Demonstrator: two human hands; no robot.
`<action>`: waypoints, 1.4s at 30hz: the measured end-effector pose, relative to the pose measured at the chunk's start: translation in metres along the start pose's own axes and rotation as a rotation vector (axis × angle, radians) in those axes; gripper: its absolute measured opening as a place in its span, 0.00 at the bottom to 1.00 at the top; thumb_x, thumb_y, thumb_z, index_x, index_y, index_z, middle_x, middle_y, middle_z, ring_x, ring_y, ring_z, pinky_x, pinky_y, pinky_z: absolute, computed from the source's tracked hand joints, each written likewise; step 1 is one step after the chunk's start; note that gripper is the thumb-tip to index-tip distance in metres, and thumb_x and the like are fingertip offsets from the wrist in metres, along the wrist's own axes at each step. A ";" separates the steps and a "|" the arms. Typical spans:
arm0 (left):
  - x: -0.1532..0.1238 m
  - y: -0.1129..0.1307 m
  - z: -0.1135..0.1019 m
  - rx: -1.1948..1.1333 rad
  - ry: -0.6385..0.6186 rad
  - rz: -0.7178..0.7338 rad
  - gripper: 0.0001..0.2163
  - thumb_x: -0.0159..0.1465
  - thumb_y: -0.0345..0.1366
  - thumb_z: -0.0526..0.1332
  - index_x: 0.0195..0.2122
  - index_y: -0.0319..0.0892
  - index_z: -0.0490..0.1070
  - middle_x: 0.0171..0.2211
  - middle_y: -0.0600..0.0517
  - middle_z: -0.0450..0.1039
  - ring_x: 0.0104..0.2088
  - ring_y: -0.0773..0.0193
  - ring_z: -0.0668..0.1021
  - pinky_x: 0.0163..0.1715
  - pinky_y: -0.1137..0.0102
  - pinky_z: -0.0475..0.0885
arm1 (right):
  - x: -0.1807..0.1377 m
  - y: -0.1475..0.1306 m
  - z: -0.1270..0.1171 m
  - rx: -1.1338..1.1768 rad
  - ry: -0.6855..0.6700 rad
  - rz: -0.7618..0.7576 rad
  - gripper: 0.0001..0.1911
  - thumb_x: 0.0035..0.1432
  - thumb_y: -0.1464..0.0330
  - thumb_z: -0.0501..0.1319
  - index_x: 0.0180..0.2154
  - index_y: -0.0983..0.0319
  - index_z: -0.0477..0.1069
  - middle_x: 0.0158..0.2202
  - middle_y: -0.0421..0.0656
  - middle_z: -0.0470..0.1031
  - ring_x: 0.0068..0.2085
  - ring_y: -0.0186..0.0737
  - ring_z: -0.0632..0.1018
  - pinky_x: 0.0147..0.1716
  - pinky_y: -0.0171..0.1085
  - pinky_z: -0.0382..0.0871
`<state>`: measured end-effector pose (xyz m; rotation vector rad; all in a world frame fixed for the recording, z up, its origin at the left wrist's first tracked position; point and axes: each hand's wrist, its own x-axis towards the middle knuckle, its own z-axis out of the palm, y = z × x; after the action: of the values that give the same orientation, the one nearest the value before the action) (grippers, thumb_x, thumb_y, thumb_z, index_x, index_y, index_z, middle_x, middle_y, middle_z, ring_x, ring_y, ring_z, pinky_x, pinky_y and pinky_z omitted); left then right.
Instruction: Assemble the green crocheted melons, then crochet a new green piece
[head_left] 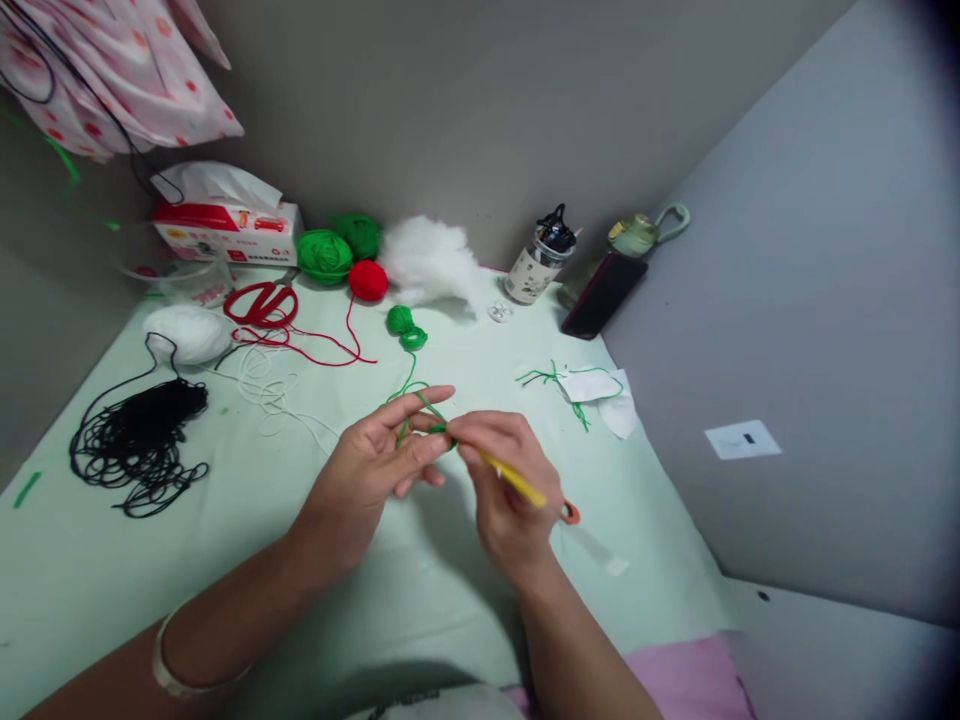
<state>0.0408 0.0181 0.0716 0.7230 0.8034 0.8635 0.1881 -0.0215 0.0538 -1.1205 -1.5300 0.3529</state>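
Between thumb and fingers, my left hand (379, 460) pinches a small piece of green crochet work (441, 430). Green yarn (409, 372) loops over its raised index finger and runs back to a small green ball (400, 320) on the table. My right hand (510, 490) is closed around a crochet hook with a yellow handle (517, 480). The hook's tip meets the green piece where both hands' fingertips come together, and the fingers hide most of it.
Red-handled scissors (262, 305), a tangle of black yarn (146, 440) and white yarn (187, 333) lie on the left. Behind are a tissue box (232, 232), green balls (324, 256), a red ball (367, 281) and white stuffing (427, 260). A pen holder (531, 275) and phone (604, 295) stand back right.
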 end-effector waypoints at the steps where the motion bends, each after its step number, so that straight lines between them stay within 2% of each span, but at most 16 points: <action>1: 0.001 0.000 -0.001 -0.039 -0.009 -0.030 0.18 0.60 0.35 0.73 0.53 0.48 0.81 0.27 0.59 0.70 0.20 0.78 0.63 0.26 0.79 0.70 | -0.002 0.000 -0.001 -0.067 -0.026 -0.055 0.19 0.66 0.76 0.61 0.53 0.51 0.78 0.46 0.45 0.81 0.44 0.42 0.81 0.41 0.43 0.78; 3: 0.002 0.002 -0.003 -0.127 -0.045 -0.119 0.17 0.61 0.35 0.73 0.51 0.45 0.81 0.19 0.63 0.59 0.18 0.78 0.55 0.25 0.80 0.69 | -0.002 0.000 -0.003 -0.097 -0.025 -0.101 0.21 0.65 0.78 0.62 0.54 0.52 0.78 0.47 0.46 0.81 0.46 0.42 0.81 0.43 0.42 0.77; 4: 0.004 0.003 -0.004 -0.163 -0.063 -0.163 0.15 0.61 0.35 0.73 0.49 0.43 0.82 0.17 0.64 0.53 0.17 0.77 0.52 0.25 0.80 0.69 | 0.000 0.001 -0.004 -0.048 0.010 -0.066 0.19 0.65 0.77 0.62 0.52 0.53 0.79 0.45 0.46 0.81 0.44 0.41 0.81 0.41 0.41 0.77; 6: 0.006 0.006 -0.006 -0.208 -0.053 -0.176 0.13 0.60 0.35 0.73 0.45 0.40 0.84 0.18 0.64 0.51 0.18 0.78 0.49 0.23 0.81 0.67 | 0.004 0.002 -0.006 0.161 0.093 0.102 0.14 0.68 0.75 0.61 0.47 0.54 0.81 0.40 0.43 0.81 0.38 0.38 0.80 0.36 0.39 0.76; 8: 0.006 0.007 -0.007 -0.200 -0.037 -0.125 0.12 0.59 0.34 0.73 0.44 0.42 0.84 0.20 0.63 0.55 0.18 0.78 0.51 0.24 0.81 0.69 | 0.009 0.003 -0.006 0.416 0.131 0.302 0.11 0.69 0.70 0.60 0.42 0.54 0.82 0.37 0.41 0.80 0.32 0.34 0.77 0.32 0.36 0.73; 10: 0.005 0.005 -0.005 -0.128 -0.047 -0.070 0.13 0.60 0.34 0.73 0.47 0.47 0.84 0.23 0.61 0.63 0.19 0.78 0.56 0.28 0.78 0.73 | 0.011 0.003 -0.005 0.573 0.097 0.415 0.10 0.69 0.67 0.61 0.40 0.54 0.82 0.36 0.40 0.79 0.32 0.33 0.76 0.31 0.35 0.72; 13: 0.003 0.001 -0.003 -0.028 -0.075 -0.006 0.16 0.61 0.35 0.73 0.51 0.51 0.82 0.32 0.57 0.73 0.21 0.76 0.62 0.33 0.73 0.77 | 0.010 0.003 -0.002 0.576 0.055 0.446 0.07 0.67 0.66 0.64 0.40 0.55 0.83 0.37 0.41 0.80 0.34 0.33 0.76 0.34 0.35 0.71; 20: 0.003 -0.001 -0.007 0.071 -0.038 0.003 0.15 0.62 0.38 0.71 0.51 0.51 0.82 0.39 0.53 0.75 0.26 0.72 0.69 0.34 0.71 0.77 | 0.015 0.001 -0.005 0.720 0.095 0.545 0.10 0.69 0.63 0.62 0.37 0.59 0.80 0.34 0.40 0.81 0.30 0.31 0.77 0.33 0.34 0.73; 23: 0.003 0.001 -0.009 0.115 -0.017 0.013 0.15 0.62 0.38 0.70 0.52 0.51 0.82 0.42 0.52 0.75 0.33 0.68 0.75 0.33 0.73 0.75 | 0.015 -0.001 -0.006 0.679 0.076 0.510 0.11 0.71 0.63 0.59 0.38 0.59 0.78 0.35 0.41 0.82 0.30 0.32 0.78 0.34 0.35 0.74; 26: 0.001 0.001 -0.008 0.123 0.008 0.061 0.15 0.61 0.38 0.72 0.50 0.50 0.82 0.36 0.53 0.72 0.34 0.67 0.74 0.34 0.74 0.76 | 0.010 -0.004 -0.006 0.499 0.061 0.399 0.11 0.72 0.67 0.56 0.40 0.58 0.77 0.37 0.41 0.81 0.32 0.33 0.79 0.35 0.36 0.75; 29: 0.000 -0.001 -0.004 0.140 0.063 0.133 0.16 0.59 0.35 0.73 0.49 0.50 0.83 0.30 0.57 0.67 0.29 0.71 0.69 0.35 0.75 0.76 | 0.004 -0.005 -0.006 0.158 0.014 0.158 0.12 0.72 0.73 0.54 0.45 0.57 0.76 0.40 0.43 0.81 0.36 0.35 0.80 0.38 0.38 0.76; 32: 0.002 -0.006 -0.001 0.131 0.091 0.162 0.18 0.59 0.32 0.73 0.51 0.50 0.81 0.32 0.58 0.68 0.27 0.73 0.68 0.35 0.77 0.75 | -0.003 0.001 -0.003 -0.153 -0.064 -0.117 0.14 0.69 0.77 0.55 0.50 0.58 0.73 0.41 0.46 0.81 0.42 0.40 0.81 0.40 0.39 0.77; 34: 0.004 -0.010 0.000 0.063 0.084 0.126 0.20 0.59 0.33 0.73 0.53 0.48 0.80 0.32 0.58 0.69 0.27 0.73 0.69 0.33 0.78 0.73 | -0.006 0.007 0.001 -0.310 -0.083 -0.210 0.16 0.67 0.77 0.55 0.53 0.58 0.72 0.42 0.48 0.80 0.42 0.41 0.81 0.38 0.38 0.78; 37: 0.009 -0.014 -0.002 -0.178 0.056 -0.076 0.20 0.58 0.34 0.73 0.52 0.43 0.79 0.26 0.60 0.67 0.20 0.77 0.60 0.27 0.79 0.69 | -0.009 0.016 0.006 -0.443 -0.082 -0.265 0.21 0.65 0.78 0.57 0.55 0.56 0.73 0.45 0.49 0.80 0.41 0.41 0.82 0.37 0.38 0.79; 39: 0.011 -0.013 -0.003 -0.279 0.045 -0.165 0.17 0.56 0.33 0.73 0.48 0.39 0.81 0.21 0.62 0.59 0.19 0.77 0.56 0.27 0.79 0.68 | -0.008 0.018 0.008 -0.402 -0.110 -0.251 0.21 0.65 0.78 0.56 0.55 0.56 0.74 0.45 0.49 0.79 0.40 0.40 0.82 0.38 0.38 0.80; 42: 0.011 -0.009 -0.002 -0.376 0.031 -0.218 0.16 0.53 0.32 0.75 0.44 0.37 0.83 0.21 0.61 0.61 0.19 0.77 0.58 0.29 0.78 0.70 | -0.002 0.015 0.008 -0.268 -0.056 -0.198 0.22 0.65 0.80 0.55 0.54 0.57 0.75 0.45 0.48 0.79 0.43 0.39 0.83 0.39 0.36 0.80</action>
<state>0.0465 0.0242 0.0601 0.2854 0.7054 0.7998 0.1881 -0.0130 0.0390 -1.1585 -1.7589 0.0450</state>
